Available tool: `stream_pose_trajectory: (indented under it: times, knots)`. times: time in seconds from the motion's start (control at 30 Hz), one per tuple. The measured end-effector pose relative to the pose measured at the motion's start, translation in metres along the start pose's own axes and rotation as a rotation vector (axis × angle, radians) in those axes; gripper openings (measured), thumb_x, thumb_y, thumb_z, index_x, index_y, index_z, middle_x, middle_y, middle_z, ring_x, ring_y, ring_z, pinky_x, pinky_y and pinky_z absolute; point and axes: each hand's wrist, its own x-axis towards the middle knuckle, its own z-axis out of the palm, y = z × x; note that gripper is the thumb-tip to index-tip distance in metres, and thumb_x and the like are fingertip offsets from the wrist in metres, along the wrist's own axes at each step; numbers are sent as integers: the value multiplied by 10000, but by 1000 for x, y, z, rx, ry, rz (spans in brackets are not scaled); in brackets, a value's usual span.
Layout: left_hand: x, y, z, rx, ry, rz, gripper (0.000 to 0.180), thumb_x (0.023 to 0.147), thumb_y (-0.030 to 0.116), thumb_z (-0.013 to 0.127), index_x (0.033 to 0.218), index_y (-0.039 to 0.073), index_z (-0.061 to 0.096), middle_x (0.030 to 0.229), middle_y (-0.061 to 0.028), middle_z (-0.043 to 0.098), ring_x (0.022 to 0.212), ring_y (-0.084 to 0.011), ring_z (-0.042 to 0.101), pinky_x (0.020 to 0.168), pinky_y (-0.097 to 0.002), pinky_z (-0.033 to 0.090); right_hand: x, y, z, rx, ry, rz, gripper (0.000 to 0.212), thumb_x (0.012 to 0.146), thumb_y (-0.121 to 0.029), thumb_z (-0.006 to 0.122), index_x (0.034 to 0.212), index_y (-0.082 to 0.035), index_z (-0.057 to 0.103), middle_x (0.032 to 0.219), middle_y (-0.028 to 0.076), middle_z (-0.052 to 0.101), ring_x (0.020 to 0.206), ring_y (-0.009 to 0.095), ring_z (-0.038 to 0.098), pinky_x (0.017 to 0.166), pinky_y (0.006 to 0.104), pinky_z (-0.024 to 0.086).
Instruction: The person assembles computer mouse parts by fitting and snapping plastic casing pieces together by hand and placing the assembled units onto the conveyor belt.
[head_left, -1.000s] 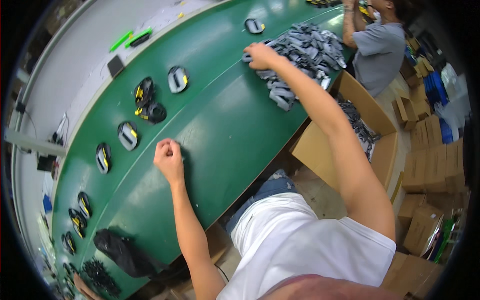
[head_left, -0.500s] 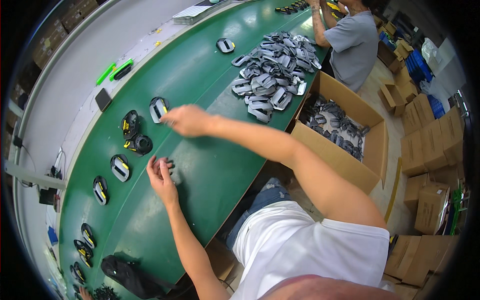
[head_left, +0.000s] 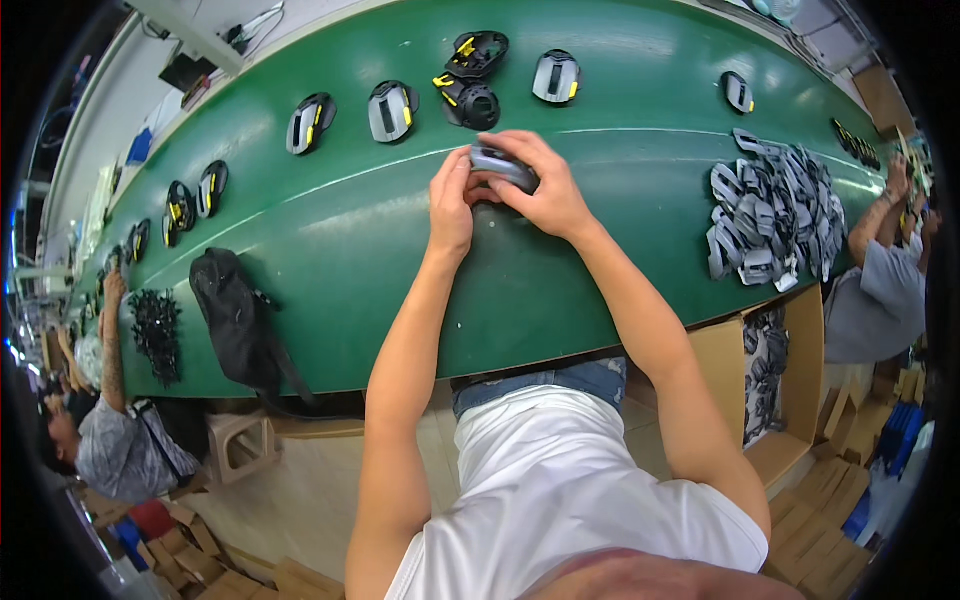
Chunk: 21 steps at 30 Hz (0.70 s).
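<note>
Both hands meet over the middle of the green table. Between my left hand (head_left: 452,200) and my right hand (head_left: 548,190) is a grey plastic shell (head_left: 503,167), blurred and partly covered by fingers. My left fingers close on its left end; my right hand wraps its right side and far edge. Just beyond lie two black plastic housings with yellow parts, one (head_left: 478,54) behind the other (head_left: 470,102). Grey-and-black oval pieces with yellow strips flank them: one (head_left: 556,78) to the right, others (head_left: 392,110) to the left.
A heap of grey shells (head_left: 770,210) covers the table's right side, above an open carton (head_left: 722,375) of parts. A black bag (head_left: 235,320) and black small parts (head_left: 157,335) lie left. Co-workers sit at left (head_left: 130,450) and right (head_left: 875,300); a stool (head_left: 242,445) stands left.
The view has turned, bringing the left side into sight. My right hand has drawn back from the oval piece beside the housings. My left hand, empty before, now holds a grey shell with it.
</note>
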Motion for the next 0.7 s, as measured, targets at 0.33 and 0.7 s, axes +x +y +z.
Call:
stream_pose_trajectory:
  times: [0.33, 0.7]
  knots:
    - [-1, -4, -4, 131, -4, 90, 218, 919, 140, 483, 1041, -35, 525, 825, -53, 592, 761, -71, 534, 651, -210, 431, -1, -4, 0, 36, -21, -7, 430, 755, -137, 663, 1164, -42, 572, 1014, 137, 599, 876, 219, 608, 750, 319, 494]
    - [-5, 1, 8, 41, -72, 37, 222, 949, 235, 495, 977, 16, 471, 626, 16, 481, 574, -35, 438, 486, -196, 330, -10, -2, 8, 503, -74, 450, 194, 917, -199, 530, 890, -8, 552, 692, -9, 583, 601, 16, 463, 536, 185, 361]
